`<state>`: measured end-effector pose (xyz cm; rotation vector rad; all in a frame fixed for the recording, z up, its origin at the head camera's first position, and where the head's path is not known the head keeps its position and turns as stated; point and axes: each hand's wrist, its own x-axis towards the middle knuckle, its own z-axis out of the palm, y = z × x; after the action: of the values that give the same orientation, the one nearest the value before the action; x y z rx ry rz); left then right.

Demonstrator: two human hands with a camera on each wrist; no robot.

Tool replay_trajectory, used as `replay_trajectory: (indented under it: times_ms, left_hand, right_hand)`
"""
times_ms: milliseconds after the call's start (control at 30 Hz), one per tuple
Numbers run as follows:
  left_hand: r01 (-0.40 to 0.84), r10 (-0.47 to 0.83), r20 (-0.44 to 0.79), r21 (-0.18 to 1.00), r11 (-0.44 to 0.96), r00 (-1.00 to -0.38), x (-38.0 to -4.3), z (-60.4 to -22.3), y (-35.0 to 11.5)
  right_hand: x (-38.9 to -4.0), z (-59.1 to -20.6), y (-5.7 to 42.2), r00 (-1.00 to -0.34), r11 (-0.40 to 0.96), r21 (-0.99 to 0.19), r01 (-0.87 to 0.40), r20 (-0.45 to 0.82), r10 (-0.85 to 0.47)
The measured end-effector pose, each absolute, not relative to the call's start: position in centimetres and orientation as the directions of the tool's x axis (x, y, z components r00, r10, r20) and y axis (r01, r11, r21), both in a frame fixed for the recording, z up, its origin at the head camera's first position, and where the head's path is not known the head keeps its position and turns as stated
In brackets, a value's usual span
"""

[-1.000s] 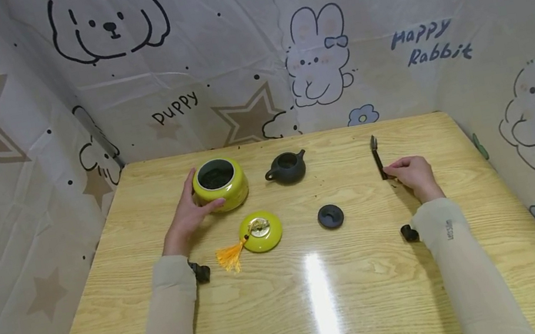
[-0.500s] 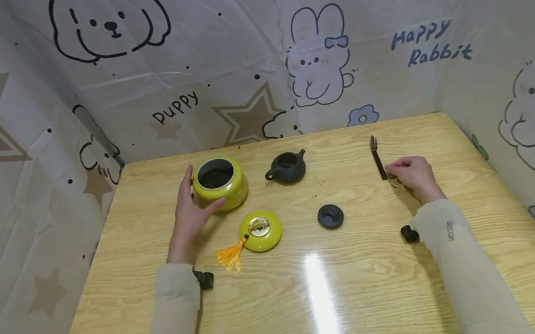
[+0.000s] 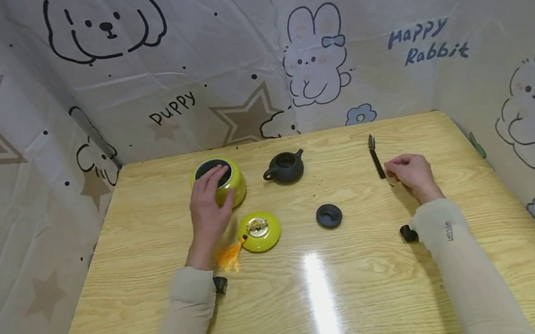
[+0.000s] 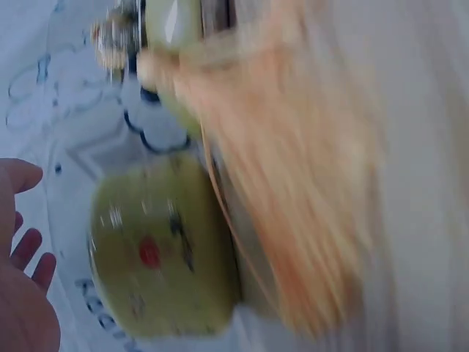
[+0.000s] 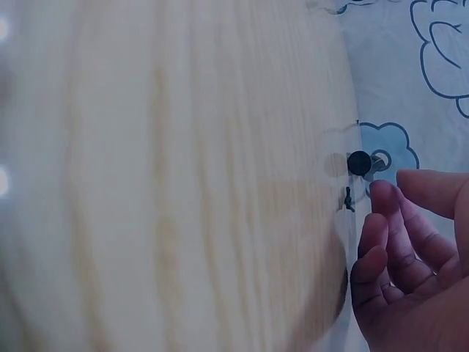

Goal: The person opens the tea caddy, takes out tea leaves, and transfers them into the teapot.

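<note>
My left hand [image 3: 210, 207] is spread in front of the yellow tea jar [image 3: 238, 189], its fingers overlapping the jar's dark mouth in the head view. In the left wrist view, a gap shows between these fingers and the jar wall [image 4: 161, 257]. The jar's yellow lid [image 3: 270, 237], with an orange tassel [image 3: 230, 257], lies nearer to me. At the right, my right hand [image 3: 412, 174] hovers with loosely bent fingers, holding nothing. Just beyond its fingertips lies a slim black-handled tool [image 3: 377, 162] with a metallic tip.
A dark teapot [image 3: 285, 170] without its lid stands right of the jar, handle toward the jar. Its round dark lid [image 3: 329, 216] lies nearer to me on the wooden table [image 3: 273, 321]. Dark crumbs dot the tabletop, and a printed curtain [image 3: 233, 35] encloses its back and sides.
My left hand has left the jar's side and moved right, in front of its mouth. My right fingers have come off the black-handled tool's end and sit slightly apart from it.
</note>
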<state>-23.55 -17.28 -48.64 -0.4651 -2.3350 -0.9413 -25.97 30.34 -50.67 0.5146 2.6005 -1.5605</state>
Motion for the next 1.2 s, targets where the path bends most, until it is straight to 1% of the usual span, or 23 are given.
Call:
replay_trajectory:
  times_ms: [133,267,333,467,567,733,867,1000,1200]
  left_hand:
    - [0.552,0.189,0.603,0.501,0.666,-0.775,-23.6,-48.5,-15.0]
    - [0.554,0.248,0.534,0.548,0.627,-0.809,-24.4,-48.7,-12.9]
    - [0.526,0.269,0.472,0.581,0.621,-0.839,-24.8,-48.8,-12.0]
    - [0.427,0.289,0.314,0.628,0.651,-0.904,-25.8,-48.8,-10.6]
    - [0.347,0.282,0.207,0.646,0.68,-0.937,-26.6,-49.0,-9.9]
    - [0.235,0.238,0.091,0.678,0.696,-0.967,-28.0,-49.6,-9.1]
    - [0.16,0.19,0.04,0.721,0.674,-0.981,-28.8,-50.1,-8.8]
    - [0.107,0.16,0.003,0.758,0.643,-0.987,-29.3,-50.4,-8.6]
    - [0.088,0.147,-0.008,0.767,0.635,-0.989,-29.6,-50.8,-8.5]
  right_hand:
    - [-26.1,-50.7,30.2,-0.946,0.448,-0.842,0.299,-0.2,0.256]
    - [-26.0,-50.6,29.7,-0.954,0.471,-0.841,0.267,-0.163,0.251]
    - [-26.0,-50.4,29.3,-0.96,0.472,-0.846,0.25,-0.15,0.238]
    - [-25.8,-49.9,28.2,-0.972,0.481,-0.851,0.21,-0.132,0.192]
    - [-25.7,-49.6,27.4,-0.982,0.508,-0.844,0.174,-0.109,0.155]
    - [-25.3,-49.3,25.7,-0.994,0.555,-0.824,0.112,-0.082,0.079]
    - [-24.7,-49.1,24.1,-0.998,0.578,-0.815,0.053,-0.058,0.009]
    - [-24.0,-49.0,22.5,-0.997,0.559,-0.829,0.015,-0.057,-0.058]
    - [-23.0,-48.9,20.7,-0.989,0.532,-0.847,0.007,-0.083,-0.119]
